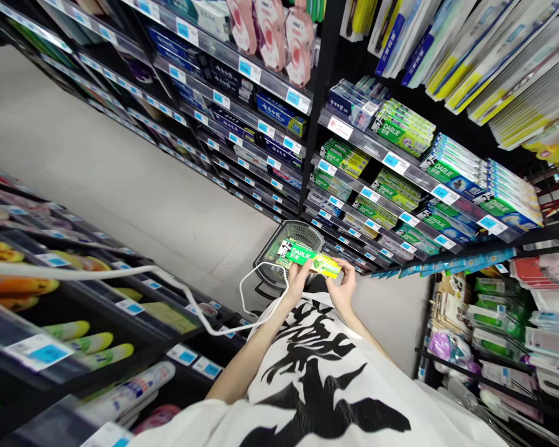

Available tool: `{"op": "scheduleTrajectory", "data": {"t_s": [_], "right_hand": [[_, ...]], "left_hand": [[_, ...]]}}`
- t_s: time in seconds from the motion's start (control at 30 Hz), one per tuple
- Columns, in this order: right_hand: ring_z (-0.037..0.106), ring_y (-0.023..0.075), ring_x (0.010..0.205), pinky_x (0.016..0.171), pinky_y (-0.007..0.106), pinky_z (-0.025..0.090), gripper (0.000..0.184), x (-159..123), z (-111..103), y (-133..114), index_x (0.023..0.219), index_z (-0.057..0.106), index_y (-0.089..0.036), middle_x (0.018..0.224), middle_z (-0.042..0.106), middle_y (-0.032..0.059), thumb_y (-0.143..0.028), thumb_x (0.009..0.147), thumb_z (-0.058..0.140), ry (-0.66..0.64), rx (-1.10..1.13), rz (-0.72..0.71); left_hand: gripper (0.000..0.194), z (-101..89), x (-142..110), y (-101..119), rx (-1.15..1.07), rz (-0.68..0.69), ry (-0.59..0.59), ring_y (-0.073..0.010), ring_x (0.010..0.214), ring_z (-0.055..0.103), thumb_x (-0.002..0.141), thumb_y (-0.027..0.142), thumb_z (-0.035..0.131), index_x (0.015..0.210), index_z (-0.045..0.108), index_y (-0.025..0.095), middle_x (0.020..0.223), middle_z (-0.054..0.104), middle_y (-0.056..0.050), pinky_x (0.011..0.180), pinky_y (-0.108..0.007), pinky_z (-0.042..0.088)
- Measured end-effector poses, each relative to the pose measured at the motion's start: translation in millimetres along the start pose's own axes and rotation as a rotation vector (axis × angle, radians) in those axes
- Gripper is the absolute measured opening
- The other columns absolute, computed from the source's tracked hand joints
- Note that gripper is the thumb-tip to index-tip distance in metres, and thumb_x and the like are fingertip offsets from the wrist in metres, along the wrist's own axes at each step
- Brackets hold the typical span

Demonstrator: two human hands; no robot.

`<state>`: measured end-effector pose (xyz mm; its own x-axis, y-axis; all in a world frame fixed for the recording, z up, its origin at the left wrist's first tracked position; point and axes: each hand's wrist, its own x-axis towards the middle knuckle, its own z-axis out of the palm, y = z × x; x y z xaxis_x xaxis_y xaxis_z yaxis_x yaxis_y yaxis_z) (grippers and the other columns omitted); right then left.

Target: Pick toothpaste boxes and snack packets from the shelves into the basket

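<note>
We are holding a long, slim, green-and-yellow cardboard toothpaste box [315, 259] crosswise before us; our left hand [299, 281] is clamping near its middle, our right hand [343, 288] is gripping the yellow end; the green end is pointing leftward, overlapping in view a dark grey, perforated plastic basket [309, 233]; the box's printed faces are looking flat and smooth.

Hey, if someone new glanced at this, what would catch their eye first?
Probably the green and yellow DARLIE box near the picture's center, held between the left hand and right hand. Next might come the white shirt with its bold black print, filling the lower middle, and the white cord curving in from the left edge.
</note>
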<state>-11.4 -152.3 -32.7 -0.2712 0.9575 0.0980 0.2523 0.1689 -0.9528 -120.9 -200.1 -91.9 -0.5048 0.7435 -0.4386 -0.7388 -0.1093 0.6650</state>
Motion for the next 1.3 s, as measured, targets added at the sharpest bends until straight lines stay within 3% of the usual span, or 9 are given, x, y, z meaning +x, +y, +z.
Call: {"op": "scheduleTrajectory", "data": {"t_s": [0.13, 0.37, 0.77, 1.3], "right_hand": [[0.059, 0.0227, 0.12, 0.112, 0.046, 0.042, 0.046, 0, 0, 1, 0.11, 0.055, -0.025, 0.122, 0.065, 0.0066, -0.007, 0.069, 0.059, -0.014, -0.022, -0.024], [0.063, 0.0233, 0.115, 0.108, 0.046, 0.046, 0.044, 2, 0, 7, 0.11, 0.057, -0.021, 0.119, 0.068, 0.0084, -0.007, 0.069, 0.058, -0.005, -0.061, -0.126], [0.064, 0.024, 0.117, 0.107, 0.046, 0.048, 0.043, -1, -5, 10, 0.111, 0.055, -0.022, 0.121, 0.067, 0.0096, -0.009, 0.069, 0.058, -0.023, -0.082, -0.112], [0.064, 0.0225, 0.114, 0.105, 0.044, 0.049, 0.047, -1, -8, 11, 0.112, 0.055, -0.022, 0.12, 0.068, 0.008, -0.007, 0.068, 0.057, -0.006, -0.067, -0.069]], "left_hand": [[0.056, 1.4, 1, 3, -0.111, -0.046, 0.058, -0.027, 0.108, 0.071, 0.083, 0.057, 0.073, 0.123, 0.062, 0.019, 0.116, 0.074, -0.01, 0.091, -0.041, 0.058], [0.058, 4.3, 0, 8, -0.209, -0.026, 0.0, -0.0295, 0.11, 0.071, 0.086, 0.067, 0.064, 0.112, 0.066, 0.015, 0.105, 0.077, -0.012, 0.088, -0.039, 0.059], [0.065, 5.6, -1, 7, -0.22, -0.057, 0.007, -0.0289, 0.109, 0.07, 0.093, 0.074, 0.043, 0.119, 0.064, 0.018, 0.11, 0.075, -0.012, 0.085, -0.038, 0.058], [0.066, 7.1, -2, 12, -0.175, -0.096, 0.014, -0.0296, 0.105, 0.071, 0.093, 0.074, 0.042, 0.117, 0.065, 0.017, 0.1, 0.076, -0.012, 0.083, -0.039, 0.059]]}}
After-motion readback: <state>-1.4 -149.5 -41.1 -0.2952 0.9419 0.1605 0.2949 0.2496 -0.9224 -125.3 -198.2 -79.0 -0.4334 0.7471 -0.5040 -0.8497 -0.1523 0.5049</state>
